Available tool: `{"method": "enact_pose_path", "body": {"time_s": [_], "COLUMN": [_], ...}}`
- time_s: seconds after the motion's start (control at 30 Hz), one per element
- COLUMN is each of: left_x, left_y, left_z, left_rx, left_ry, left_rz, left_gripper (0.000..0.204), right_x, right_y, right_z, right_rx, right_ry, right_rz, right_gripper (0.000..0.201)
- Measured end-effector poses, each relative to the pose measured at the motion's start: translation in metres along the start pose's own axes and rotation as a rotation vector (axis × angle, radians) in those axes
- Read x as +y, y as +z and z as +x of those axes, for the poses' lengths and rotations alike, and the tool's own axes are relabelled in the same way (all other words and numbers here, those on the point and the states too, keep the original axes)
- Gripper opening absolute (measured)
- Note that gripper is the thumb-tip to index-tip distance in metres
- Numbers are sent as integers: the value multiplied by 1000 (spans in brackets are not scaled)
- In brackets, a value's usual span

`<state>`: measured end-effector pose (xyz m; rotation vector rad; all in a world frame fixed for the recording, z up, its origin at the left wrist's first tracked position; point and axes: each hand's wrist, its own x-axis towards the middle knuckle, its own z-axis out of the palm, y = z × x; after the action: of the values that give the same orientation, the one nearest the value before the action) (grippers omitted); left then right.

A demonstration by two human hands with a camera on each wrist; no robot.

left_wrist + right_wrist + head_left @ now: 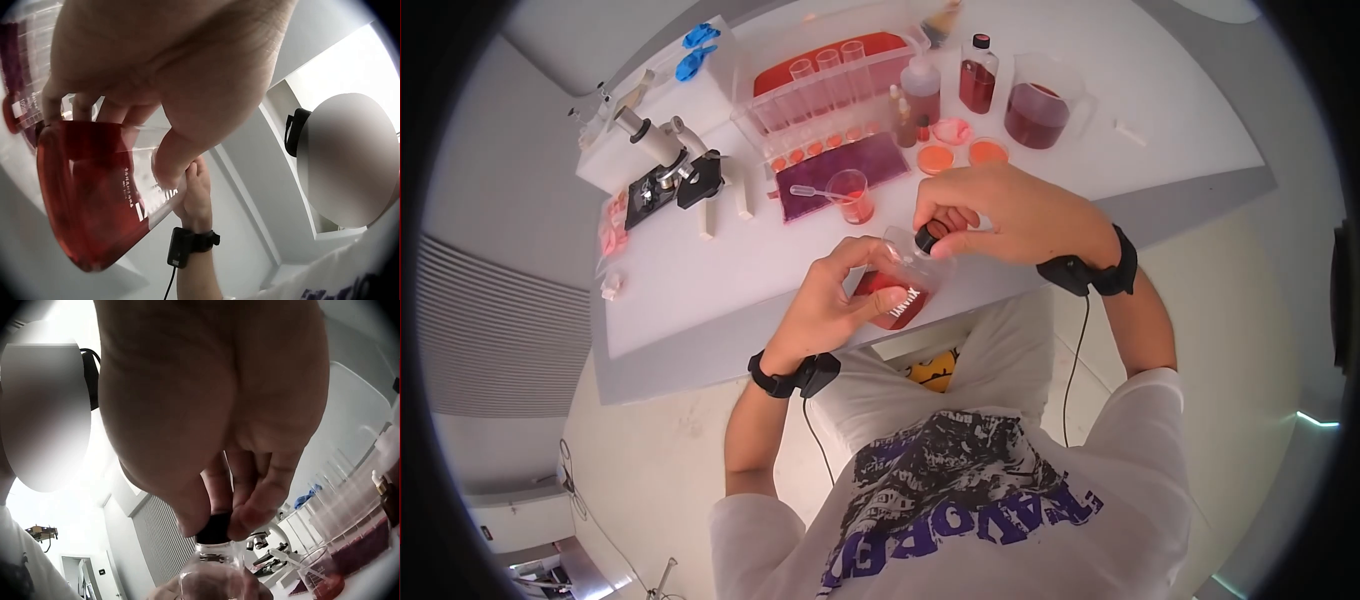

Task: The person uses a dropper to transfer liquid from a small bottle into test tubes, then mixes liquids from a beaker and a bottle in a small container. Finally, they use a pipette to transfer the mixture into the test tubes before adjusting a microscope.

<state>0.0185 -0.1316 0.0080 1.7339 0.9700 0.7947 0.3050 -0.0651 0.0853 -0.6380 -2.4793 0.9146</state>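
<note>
A clear bottle [908, 300] of red liquid with white lettering is tilted near the table's front edge. My left hand [825, 300] grips its body, thumb on the lettered side and fingers around the far side; the red liquid [87, 200] fills its lower part in the left wrist view. The fingertips and thumb of my right hand [1015, 215] pinch the black cap [215, 529] at the bottle's neck. Just beyond the bottle stands a small beaker [856, 207] with red liquid, and a plastic dropper [815, 192] leans in it.
A purple mat [830, 180] lies behind the beaker, near a rack of test tubes [828, 75]. A microscope [675, 165] stands at the left. Petri dishes [935, 159], a capped red bottle [978, 75] and a large jug [1037, 110] stand at the back right.
</note>
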Motion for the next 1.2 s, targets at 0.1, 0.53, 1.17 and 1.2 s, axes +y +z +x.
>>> {"method": "enact_pose_path", "body": {"time_s": [0.1, 0.53, 1.17, 1.2], "left_x": [0, 32, 30, 29], "left_y": [7, 14, 25, 25], "left_z": [0, -15, -54, -53], "left_rx": [35, 331, 328, 327], "left_ry": [32, 172, 157, 155], "left_rz": [7, 149, 196, 195], "left_gripper": [38, 88, 78, 78], "right_x": [-3, 78, 224, 223], "right_y": [5, -112, -130, -129], "right_z": [-7, 45, 122, 122], "right_rx": [16, 350, 286, 285], "right_ry": [0, 35, 356, 356], "right_rz": [-26, -619, -984, -982], "right_gripper": [22, 20, 35, 35]}}
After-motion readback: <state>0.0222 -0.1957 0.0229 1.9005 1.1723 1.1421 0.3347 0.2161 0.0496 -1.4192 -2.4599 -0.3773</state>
